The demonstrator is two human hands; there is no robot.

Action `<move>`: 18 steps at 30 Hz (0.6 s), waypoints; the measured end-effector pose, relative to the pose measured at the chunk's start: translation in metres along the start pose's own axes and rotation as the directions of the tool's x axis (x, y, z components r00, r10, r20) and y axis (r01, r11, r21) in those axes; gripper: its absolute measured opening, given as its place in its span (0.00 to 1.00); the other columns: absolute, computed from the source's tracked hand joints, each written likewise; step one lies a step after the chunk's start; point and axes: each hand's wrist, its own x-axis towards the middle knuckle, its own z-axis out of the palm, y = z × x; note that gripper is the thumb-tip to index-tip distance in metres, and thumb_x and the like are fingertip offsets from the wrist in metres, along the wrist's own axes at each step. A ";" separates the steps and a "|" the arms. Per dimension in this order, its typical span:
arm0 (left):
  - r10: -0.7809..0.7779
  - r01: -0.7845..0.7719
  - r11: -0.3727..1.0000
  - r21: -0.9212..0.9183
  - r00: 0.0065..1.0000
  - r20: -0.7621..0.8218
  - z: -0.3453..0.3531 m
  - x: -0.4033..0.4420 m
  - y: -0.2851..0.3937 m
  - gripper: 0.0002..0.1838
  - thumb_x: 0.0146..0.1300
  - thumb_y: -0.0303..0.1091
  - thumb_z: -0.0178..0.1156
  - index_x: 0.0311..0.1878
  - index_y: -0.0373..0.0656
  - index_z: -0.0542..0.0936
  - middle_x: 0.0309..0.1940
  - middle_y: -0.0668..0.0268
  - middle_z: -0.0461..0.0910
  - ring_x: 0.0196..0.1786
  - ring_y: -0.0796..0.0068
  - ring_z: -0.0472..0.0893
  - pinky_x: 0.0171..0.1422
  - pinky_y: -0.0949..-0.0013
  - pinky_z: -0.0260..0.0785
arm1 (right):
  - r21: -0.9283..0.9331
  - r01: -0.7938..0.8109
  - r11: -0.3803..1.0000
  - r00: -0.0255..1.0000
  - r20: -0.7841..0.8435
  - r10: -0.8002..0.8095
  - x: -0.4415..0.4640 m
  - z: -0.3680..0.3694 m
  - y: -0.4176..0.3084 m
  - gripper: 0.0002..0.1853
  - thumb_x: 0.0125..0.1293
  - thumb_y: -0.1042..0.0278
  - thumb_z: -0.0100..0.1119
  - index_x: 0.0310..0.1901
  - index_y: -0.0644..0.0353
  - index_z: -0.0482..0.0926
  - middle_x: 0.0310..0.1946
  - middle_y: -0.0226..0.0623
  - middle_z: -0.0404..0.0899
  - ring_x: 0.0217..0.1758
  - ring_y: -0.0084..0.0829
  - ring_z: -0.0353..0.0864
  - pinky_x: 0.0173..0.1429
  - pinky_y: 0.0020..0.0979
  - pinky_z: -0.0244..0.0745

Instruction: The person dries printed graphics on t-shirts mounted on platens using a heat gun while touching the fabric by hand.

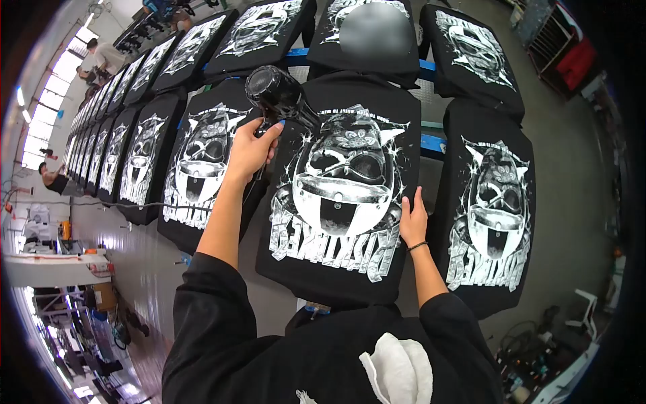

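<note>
We hold black dryer [272, 92] in left grip [253, 149], fingers wrapped round, above printed shirt [343, 182] stretched flat; right grip [414, 221], fingers extended, at shirt's right edge. Brown box [104, 296] at left, contents unclear.

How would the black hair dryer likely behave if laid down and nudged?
The hair dryer is likely rigid: its glossy casing looks like hard plastic. It may feel top-heavy, as most of its bulk sits above the left hand gripping it. Laid down, it could rock or roll slightly, being rounded.
</note>
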 end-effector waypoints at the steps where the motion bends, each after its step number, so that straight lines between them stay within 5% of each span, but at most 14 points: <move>1: 0.038 -0.038 0.999 0.033 0.999 0.002 -0.004 0.008 -0.005 0.14 0.66 0.40 0.66 0.43 0.37 0.80 0.21 0.72 0.76 0.19 0.86 0.72 0.22 0.77 0.62 | -0.008 -0.008 1.000 1.000 -0.012 0.008 -0.007 -0.001 -0.002 0.35 0.77 0.53 0.48 0.75 0.70 0.55 0.70 0.61 0.65 0.72 0.55 0.67 0.73 0.40 0.63; 13: 0.184 -0.193 0.976 0.105 0.979 0.091 -0.056 0.053 -0.025 0.13 0.67 0.38 0.66 0.41 0.36 0.79 0.21 0.72 0.75 0.19 0.85 0.71 0.22 0.76 0.62 | 0.039 -0.189 0.981 0.958 -0.212 0.193 -0.127 0.008 -0.006 0.28 0.78 0.55 0.48 0.71 0.68 0.66 0.66 0.56 0.73 0.70 0.49 0.72 0.71 0.37 0.65; 18: 0.115 -0.119 0.993 0.013 0.978 0.171 -0.069 0.070 -0.023 0.12 0.68 0.39 0.65 0.38 0.38 0.79 0.21 0.72 0.75 0.19 0.85 0.71 0.23 0.76 0.62 | -0.010 -0.312 0.950 0.913 -0.281 0.297 -0.179 0.011 -0.014 0.28 0.79 0.54 0.45 0.70 0.66 0.67 0.66 0.57 0.72 0.71 0.51 0.70 0.72 0.39 0.64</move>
